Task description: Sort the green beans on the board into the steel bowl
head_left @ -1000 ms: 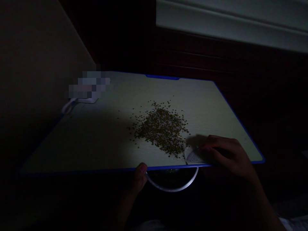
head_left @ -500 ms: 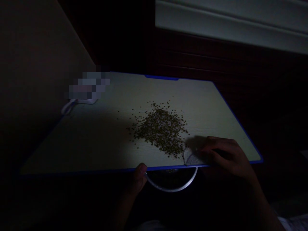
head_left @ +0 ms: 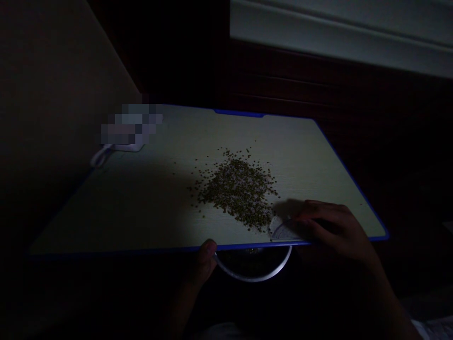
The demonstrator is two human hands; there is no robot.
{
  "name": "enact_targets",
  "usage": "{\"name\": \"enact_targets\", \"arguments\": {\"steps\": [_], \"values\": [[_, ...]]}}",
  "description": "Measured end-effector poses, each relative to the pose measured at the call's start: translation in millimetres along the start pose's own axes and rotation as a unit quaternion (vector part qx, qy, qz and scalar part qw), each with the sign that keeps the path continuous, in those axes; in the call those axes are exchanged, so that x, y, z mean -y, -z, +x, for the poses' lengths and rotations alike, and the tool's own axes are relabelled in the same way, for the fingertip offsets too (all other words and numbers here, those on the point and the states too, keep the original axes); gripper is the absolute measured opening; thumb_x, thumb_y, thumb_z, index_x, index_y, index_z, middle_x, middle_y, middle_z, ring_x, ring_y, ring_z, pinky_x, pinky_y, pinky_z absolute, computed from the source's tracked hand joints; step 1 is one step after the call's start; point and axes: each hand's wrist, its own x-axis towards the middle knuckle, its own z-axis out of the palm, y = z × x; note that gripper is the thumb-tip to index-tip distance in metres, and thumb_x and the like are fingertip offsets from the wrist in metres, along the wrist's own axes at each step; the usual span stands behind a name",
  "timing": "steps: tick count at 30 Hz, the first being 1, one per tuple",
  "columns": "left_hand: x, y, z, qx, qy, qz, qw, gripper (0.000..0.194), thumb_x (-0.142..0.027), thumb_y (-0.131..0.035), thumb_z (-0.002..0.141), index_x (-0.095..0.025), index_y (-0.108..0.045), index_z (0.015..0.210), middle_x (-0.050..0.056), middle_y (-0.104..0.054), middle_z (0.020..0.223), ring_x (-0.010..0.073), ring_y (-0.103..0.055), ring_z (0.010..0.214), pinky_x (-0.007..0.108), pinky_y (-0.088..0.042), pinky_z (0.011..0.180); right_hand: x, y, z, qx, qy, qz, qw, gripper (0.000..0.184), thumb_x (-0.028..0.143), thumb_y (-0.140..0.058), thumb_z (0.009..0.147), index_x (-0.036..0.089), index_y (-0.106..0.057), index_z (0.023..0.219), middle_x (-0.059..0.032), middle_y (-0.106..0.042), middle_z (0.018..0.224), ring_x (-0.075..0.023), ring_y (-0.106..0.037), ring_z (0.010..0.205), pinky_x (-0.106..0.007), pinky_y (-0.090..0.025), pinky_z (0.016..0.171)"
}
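Small dark greenish seeds [head_left: 237, 191] lie in a loose heap on a pale, blue-edged folding table [head_left: 300, 146], with paler bits among them. At the heap's near right side, my right hand [head_left: 334, 229] is closed on a clear flat plastic piece [head_left: 281, 229] with a curved line, like a protractor, resting on the tabletop. Just under the near edge is a round metal bowl [head_left: 271, 276]; some seeds show dimly inside. My left hand [head_left: 205, 262] is closed at the bowl's left rim, thumb up by the table edge. Its other fingers are mostly hidden.
A blurred-out object with a white cord loop [head_left: 101, 156] stands on the table's far left corner. Close by on the left is a wall [head_left: 63, 71]. Dark wooden furniture [head_left: 283, 80] with a pale ledge above is behind the table. The light is very dim.
The plastic piece in my right hand has tilted slightly against the tabletop. The heap, the bowl and my left hand look nearly the same; the view has shifted a little.
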Motion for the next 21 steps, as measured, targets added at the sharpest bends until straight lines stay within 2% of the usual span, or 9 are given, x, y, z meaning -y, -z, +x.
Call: {"name": "enact_targets", "arguments": {"steps": [3,7,13,16,18,21], "values": [[-1.7,-1.1,-1.4,-0.001,-0.007,0.007,1.0,0.042,-0.056,-0.079,0.041,-0.025,-0.052,0.044,0.0,-0.053,0.044,0.0209,-0.052,0.048,0.046,-0.055,0.066,-2.1,-0.6,-0.7,0.007,-0.004,-0.005,1.0,0.014,0.021,-0.059,0.092,0.022,-0.072,0.098,-0.0042,-0.074,0.091,-0.0168,-0.069,0.082,-0.027,-0.052,0.069],[1.6,5.5,1.1,0.028,-0.004,0.02,0.999,0.04,-0.059,-0.076,0.049,-0.025,-0.056,0.049,0.002,-0.054,0.047,0.0252,-0.056,0.053,0.047,-0.055,0.064,-1.7,-1.2,0.2,0.017,0.006,-0.004,1.0,0.017,0.021,-0.058,0.093,0.023,-0.072,0.101,-0.0045,-0.075,0.095,-0.0178,-0.07,0.086,-0.029,-0.054,0.072],[3.0,4.8,2.5,0.044,0.006,0.003,0.999,0.042,-0.062,-0.076,0.046,-0.025,-0.055,0.049,0.005,-0.057,0.049,0.0359,-0.066,0.072,0.053,-0.056,0.072,1.4,-0.2,1.9,0.019,0.018,0.01,1.0,0.015,0.019,-0.057,0.093,0.022,-0.071,0.099,-0.0046,-0.074,0.089,-0.0162,-0.069,0.08,-0.028,-0.053,0.068],[1.1,2.0,0.8,0.068,0.014,0.006,0.998,0.041,-0.061,-0.075,0.05,-0.025,-0.056,0.051,0.007,-0.061,0.053,0.039,-0.067,0.081,0.054,-0.056,0.076,0.0,0.2,0.6,0.017,0.013,0.026,0.999,0.014,0.02,-0.058,0.092,0.022,-0.071,0.097,-0.0042,-0.074,0.087,-0.0167,-0.069,0.08,-0.029,-0.053,0.069],[0.8,1.9,0.1,0.068,0.012,0.008,0.998,0.041,-0.061,-0.073,0.052,-0.025,-0.055,0.052,0.007,-0.062,0.055,0.0376,-0.066,0.08,0.053,-0.055,0.076,-1.0,0.3,-0.7,0.005,0.012,0.027,1.0,0.014,0.02,-0.059,0.092,0.023,-0.072,0.097,-0.0042,-0.074,0.088,-0.0172,-0.069,0.081,-0.029,-0.053,0.069],[2.0,4.0,0.0,0.03,-0.009,0.01,0.999,0.041,-0.059,-0.074,0.052,-0.024,-0.052,0.05,0.002,-0.054,0.049,0.0287,-0.062,0.064,0.048,-0.055,0.07,-0.5,0.5,-1.3,-0.02,-0.005,0.016,1.0,0.014,0.02,-0.059,0.091,0.023,-0.072,0.095,-0.0038,-0.074,0.087,-0.0169,-0.069,0.078,-0.029,-0.052,0.067]]}}
